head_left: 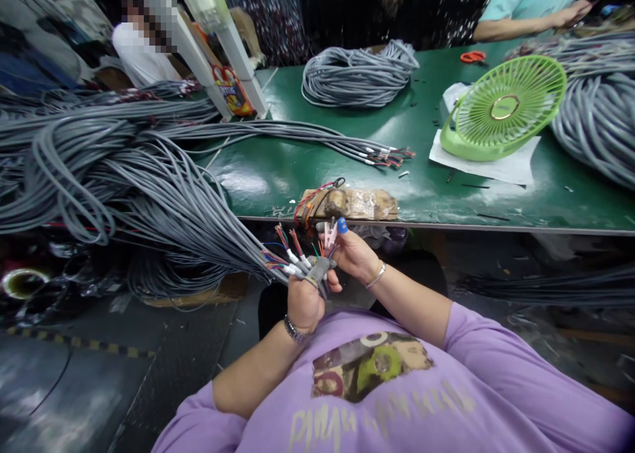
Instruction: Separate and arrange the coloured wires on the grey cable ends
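Note:
My left hand (303,301) is closed around the ends of several grey cables (198,221) that trail off to the left. Their stripped ends (292,249) fan out above my fist, showing thin coloured wires. My right hand (351,253) sits just right of those ends, fingers pinched together on the wire tips, with a blue cover on one fingertip (342,225). Both hands hover in front of the green table's edge (446,223), below a small taped wooden block (354,204) with red wires.
A green desk fan (501,109) lies on white paper at the right. A grey cable coil (360,76) and another cable bundle with stripped ends (307,135) lie on the table. Orange scissors (472,57) sit far back. Another person's arm (526,23) rests at the far side.

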`<action>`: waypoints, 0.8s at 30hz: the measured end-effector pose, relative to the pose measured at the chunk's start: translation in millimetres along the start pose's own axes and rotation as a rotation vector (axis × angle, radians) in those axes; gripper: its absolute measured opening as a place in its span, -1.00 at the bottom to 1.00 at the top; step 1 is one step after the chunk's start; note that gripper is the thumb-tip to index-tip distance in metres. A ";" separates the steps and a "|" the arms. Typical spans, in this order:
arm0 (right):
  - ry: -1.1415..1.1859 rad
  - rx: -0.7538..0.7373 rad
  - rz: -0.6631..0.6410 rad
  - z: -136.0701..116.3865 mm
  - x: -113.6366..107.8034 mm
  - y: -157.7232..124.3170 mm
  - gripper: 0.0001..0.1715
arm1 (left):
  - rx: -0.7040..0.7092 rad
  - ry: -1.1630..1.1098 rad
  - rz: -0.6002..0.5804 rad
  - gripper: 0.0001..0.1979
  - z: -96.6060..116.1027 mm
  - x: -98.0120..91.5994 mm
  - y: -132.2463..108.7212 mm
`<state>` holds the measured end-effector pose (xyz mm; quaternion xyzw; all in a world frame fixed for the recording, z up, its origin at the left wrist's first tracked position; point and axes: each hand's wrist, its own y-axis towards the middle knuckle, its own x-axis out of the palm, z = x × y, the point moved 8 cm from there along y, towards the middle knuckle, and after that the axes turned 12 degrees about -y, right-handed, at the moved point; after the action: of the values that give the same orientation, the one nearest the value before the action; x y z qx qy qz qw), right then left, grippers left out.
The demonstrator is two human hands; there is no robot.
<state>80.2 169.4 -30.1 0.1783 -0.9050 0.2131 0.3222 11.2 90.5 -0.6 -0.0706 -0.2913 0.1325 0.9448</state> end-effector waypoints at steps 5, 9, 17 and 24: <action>0.079 -0.017 0.057 -3.5 1.2 -1.0 -0.54 | -0.005 0.008 -0.002 -0.75 -4.5 -2.6 1.0; 0.071 -0.010 0.046 -2.3 3.2 -2.8 -0.53 | -0.004 0.011 0.001 -0.76 -6.4 -5.5 0.8; -0.018 0.000 -0.154 3.9 -0.7 -17.1 -0.35 | 0.008 0.056 -0.021 -0.75 -4.5 -12.8 -6.9; -0.414 -0.174 -0.286 6.9 5.6 -58.5 -0.51 | 0.028 0.107 -0.068 -0.74 -9.2 -18.3 -8.0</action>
<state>99.5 115.4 -15.4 0.3159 -0.9321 0.0458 0.1712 3.5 77.0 -16.2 -0.0547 -0.2407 0.1004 0.9638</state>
